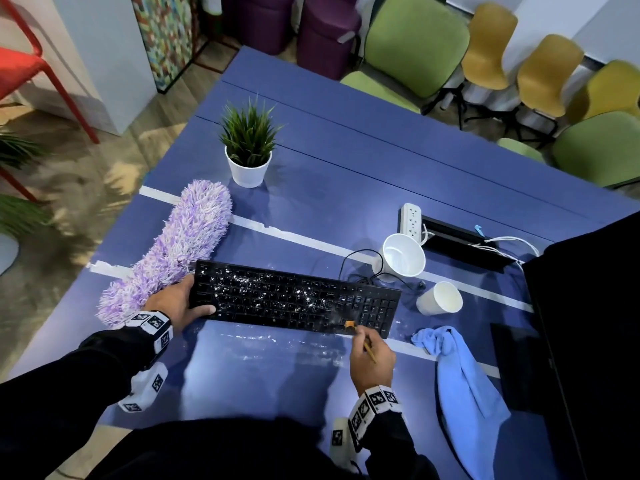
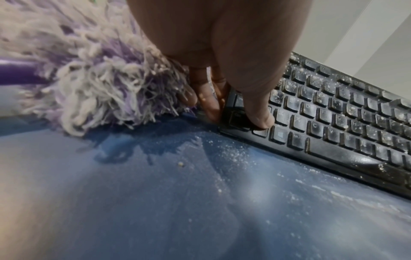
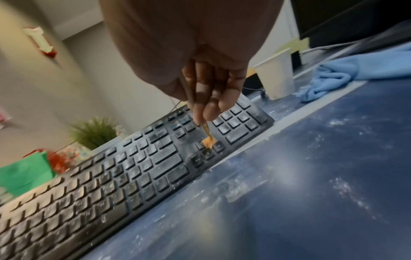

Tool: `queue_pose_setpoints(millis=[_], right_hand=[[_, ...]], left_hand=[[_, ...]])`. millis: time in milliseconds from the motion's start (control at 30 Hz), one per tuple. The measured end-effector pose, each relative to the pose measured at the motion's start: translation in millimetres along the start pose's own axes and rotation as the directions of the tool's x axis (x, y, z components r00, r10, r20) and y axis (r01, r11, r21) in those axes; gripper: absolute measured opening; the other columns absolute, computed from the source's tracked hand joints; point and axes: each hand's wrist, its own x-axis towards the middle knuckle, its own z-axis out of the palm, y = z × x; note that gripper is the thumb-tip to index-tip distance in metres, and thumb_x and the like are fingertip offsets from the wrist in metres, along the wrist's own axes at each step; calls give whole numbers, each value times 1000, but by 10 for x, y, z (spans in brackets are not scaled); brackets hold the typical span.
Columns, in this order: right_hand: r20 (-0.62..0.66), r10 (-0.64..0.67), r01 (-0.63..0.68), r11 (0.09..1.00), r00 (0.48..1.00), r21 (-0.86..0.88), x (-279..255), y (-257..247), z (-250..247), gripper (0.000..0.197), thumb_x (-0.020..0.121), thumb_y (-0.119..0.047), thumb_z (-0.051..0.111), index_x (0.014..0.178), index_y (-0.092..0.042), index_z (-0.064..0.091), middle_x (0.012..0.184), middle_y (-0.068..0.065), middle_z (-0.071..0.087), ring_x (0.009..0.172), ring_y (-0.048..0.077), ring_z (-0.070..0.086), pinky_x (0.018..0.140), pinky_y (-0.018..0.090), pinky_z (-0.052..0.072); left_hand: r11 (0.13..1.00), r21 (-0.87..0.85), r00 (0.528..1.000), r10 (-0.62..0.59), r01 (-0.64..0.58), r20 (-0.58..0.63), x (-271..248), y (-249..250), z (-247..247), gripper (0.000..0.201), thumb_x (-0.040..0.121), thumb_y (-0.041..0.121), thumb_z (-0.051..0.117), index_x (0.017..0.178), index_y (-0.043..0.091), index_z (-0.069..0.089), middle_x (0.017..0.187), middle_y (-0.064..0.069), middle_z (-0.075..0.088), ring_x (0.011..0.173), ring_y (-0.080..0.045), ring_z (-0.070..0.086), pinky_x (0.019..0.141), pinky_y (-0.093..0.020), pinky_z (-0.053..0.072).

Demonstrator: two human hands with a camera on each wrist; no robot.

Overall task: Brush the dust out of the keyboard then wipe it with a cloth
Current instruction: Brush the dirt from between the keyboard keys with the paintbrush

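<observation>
Right hand (image 1: 372, 355) pinches my thin wooden brush (image 3: 208, 139) at the dusty black keyboard's (image 1: 294, 299) arrow keys; left hand (image 1: 178, 303) grips its end. Brushing's unfinished; next sweep leftward.

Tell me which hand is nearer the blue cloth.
Right. The right hand holds the brush at the keyboard's right end, just left of the cloth. The left hand grips the keyboard's far left end.

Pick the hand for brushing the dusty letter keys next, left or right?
Right. The right hand already pinches the small brush, bristles at the arrow keys of the keyboard. The left hand grips the keyboard's left end, steadying it, and holds no tool.
</observation>
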Motion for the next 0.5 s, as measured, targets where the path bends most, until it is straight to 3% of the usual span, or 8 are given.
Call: queue_pose_setpoints(millis=[67,133,200,300,433,500], right_hand=[[61,-5,7,1000,998,-20,-8,3,18,19,95,-20,52,88,-19,70,63,2,67,54,7,54,57,16,43],[158,-50,59,997,986,-54,-7,20,20,18,93,-21,52,90,-21,71,63,1,68,55,9,55,58,17,39],[180,-29,37,999,983,-40,45,15,-34,18,93,-22,53,91,-25,70,66,1,70,57,7,58,61,21,44],[104,-37,34,999,994,29,115,-36,-92,18,94,-22,53,82,-28,66,64,-2,68,54,5,58,49,13,40],[302,-132,139,990,944,-4,75,-134,16,19,95,-26,51,83,-31,64,63,-1,68,50,11,59,47,22,47],[258,-161,158,987,953,33,94,-169,46,18,95,-26,51,87,-32,65,64,-5,68,55,7,61,51,20,49]], left_hand=[[1000,10,1000,2,-2,-3,-2,-12,8,75,72,51,72,131,22,36,105,-11,68,96,-31,64,79,-36,48],[1000,12,1000,9,-9,-1,9,-1,4,76,73,50,73,133,21,35,106,-12,68,97,-32,64,80,-36,47],[1000,10,1000,11,-11,1,16,13,-6,77,73,49,73,134,21,36,106,-12,68,98,-32,64,80,-36,47],[1000,3,1000,9,-9,4,20,-15,8,77,72,49,74,133,21,37,106,-12,68,98,-31,64,80,-36,48],[1000,-7,1000,16,-16,1,20,2,3,76,72,49,74,133,22,37,107,-11,69,98,-30,64,81,-36,48],[1000,-4,1000,12,-12,-4,22,-11,15,77,72,50,73,133,21,36,106,-11,68,97,-30,64,81,-36,49]])
